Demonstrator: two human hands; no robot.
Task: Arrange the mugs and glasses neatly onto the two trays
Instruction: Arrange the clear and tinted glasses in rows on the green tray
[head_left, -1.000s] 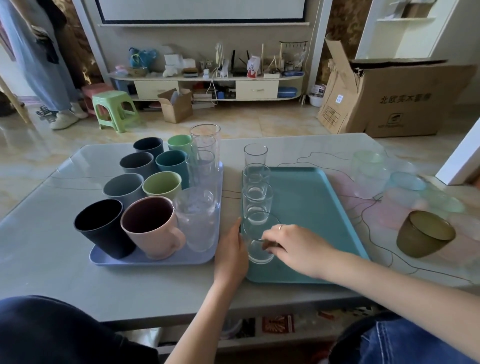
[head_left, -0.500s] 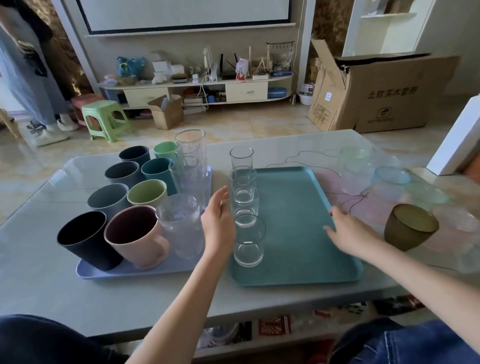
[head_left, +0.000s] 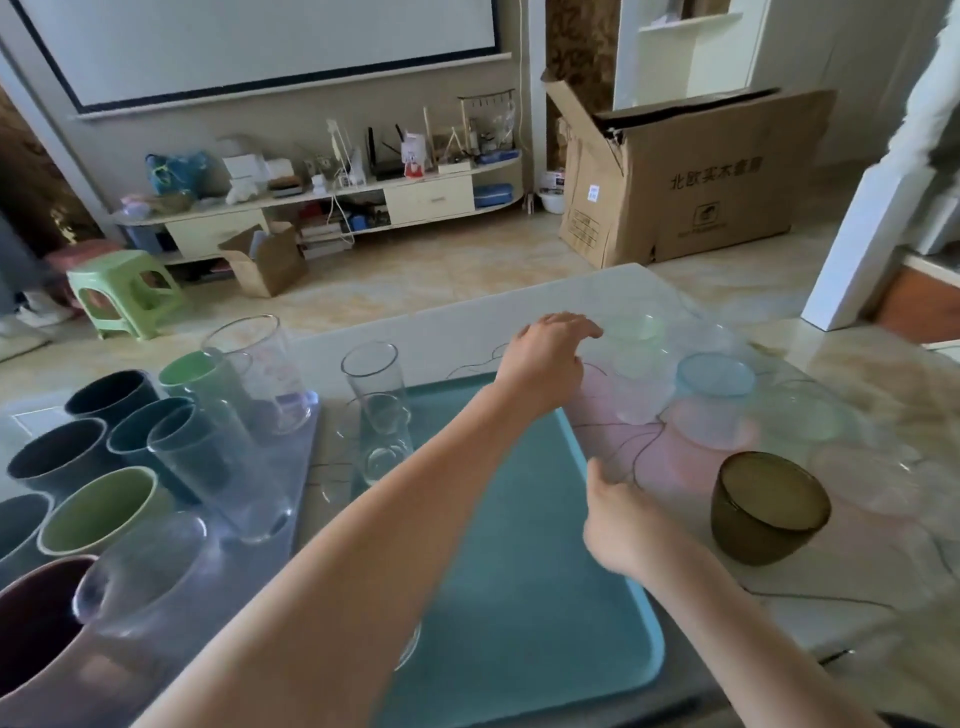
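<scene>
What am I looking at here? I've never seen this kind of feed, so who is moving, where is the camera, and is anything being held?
There is no machine: a person works with two bare hands, and the one picture comes from a camera on their head, looking forward and down at a table.

The left hand reaches across toward a pale green glass at the far right; its fingers are near the glass, and it holds nothing. The right hand hovers low near a dark olive glass, also empty.

On the left, a lilac tray carries coloured mugs and tall clear glasses. In the middle, a teal tray has a row of small clear glasses along its left edge. More pale tinted glasses, including a blue glass, stand loose on the table at right.
</scene>
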